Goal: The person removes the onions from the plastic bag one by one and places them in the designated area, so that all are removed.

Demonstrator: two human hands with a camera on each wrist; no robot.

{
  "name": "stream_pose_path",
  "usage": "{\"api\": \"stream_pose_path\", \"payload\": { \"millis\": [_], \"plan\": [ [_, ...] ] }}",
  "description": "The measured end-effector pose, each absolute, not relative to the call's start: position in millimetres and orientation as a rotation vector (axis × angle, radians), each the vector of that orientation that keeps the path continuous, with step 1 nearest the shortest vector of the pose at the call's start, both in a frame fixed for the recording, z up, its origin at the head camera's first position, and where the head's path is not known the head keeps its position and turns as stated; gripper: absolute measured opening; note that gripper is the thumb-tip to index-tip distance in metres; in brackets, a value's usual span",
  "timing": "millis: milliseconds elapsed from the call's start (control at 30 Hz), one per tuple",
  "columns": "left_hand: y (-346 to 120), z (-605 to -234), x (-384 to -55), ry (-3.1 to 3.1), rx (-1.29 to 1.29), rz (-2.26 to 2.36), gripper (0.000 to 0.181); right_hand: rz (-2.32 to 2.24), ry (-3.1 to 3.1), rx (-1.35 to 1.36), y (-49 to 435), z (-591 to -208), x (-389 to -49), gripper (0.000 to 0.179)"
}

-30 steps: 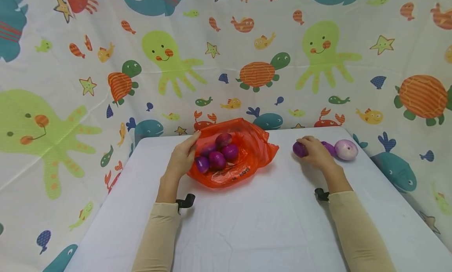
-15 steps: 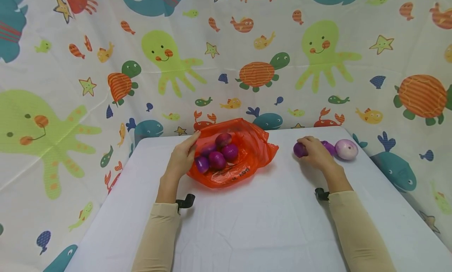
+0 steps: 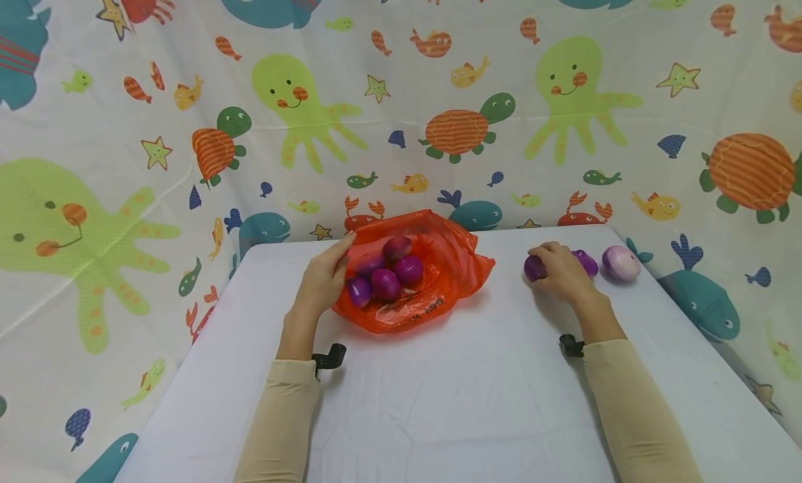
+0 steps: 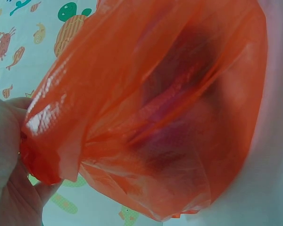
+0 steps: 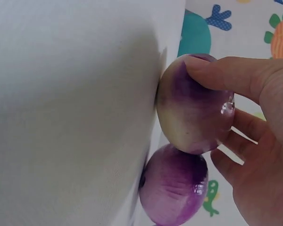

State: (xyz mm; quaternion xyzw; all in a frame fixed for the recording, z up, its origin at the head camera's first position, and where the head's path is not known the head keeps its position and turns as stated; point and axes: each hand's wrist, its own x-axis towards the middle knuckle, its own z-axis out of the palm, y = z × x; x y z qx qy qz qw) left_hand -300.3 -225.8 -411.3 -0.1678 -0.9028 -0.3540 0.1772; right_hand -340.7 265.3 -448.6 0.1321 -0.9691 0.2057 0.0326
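My left hand (image 3: 321,281) pinches the left edge of a thin orange-red plastic bag (image 3: 447,267), with a bunched fold of it between thumb and fingers in the left wrist view. The bag's mouth faces me, and several purple onions (image 3: 386,284) lie inside. On the right, my right hand (image 3: 557,268) grips a purple onion (image 5: 193,108) by its sides, thumb across the top, with the onion low at the white table. A second onion (image 5: 173,186) touches it in the right wrist view; in the head view it shows partly behind the hand.
A paler onion (image 3: 621,264) sits at the far right, near the table's right edge. Behind the white table (image 3: 438,399) hangs a curtain (image 3: 401,86) printed with sea animals. Black wrist cameras (image 3: 330,358) are strapped to both wrists.
The pale onion and the one beside my right hand have shifted slightly to the right. The gripped onion has moved a little rightward too. My left hand and the bag stay put.
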Motion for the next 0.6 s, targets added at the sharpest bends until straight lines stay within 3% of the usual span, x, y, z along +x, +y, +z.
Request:
{"api": "stream_pose_path", "payload": {
  "millis": [600],
  "plan": [
    [-226.1,-411.3,-299.7,-2.547,-0.479,-1.008,0.058,0.548,-2.969,0.378,264.4,-448.1,-343.4,0.070]
  ]
}}
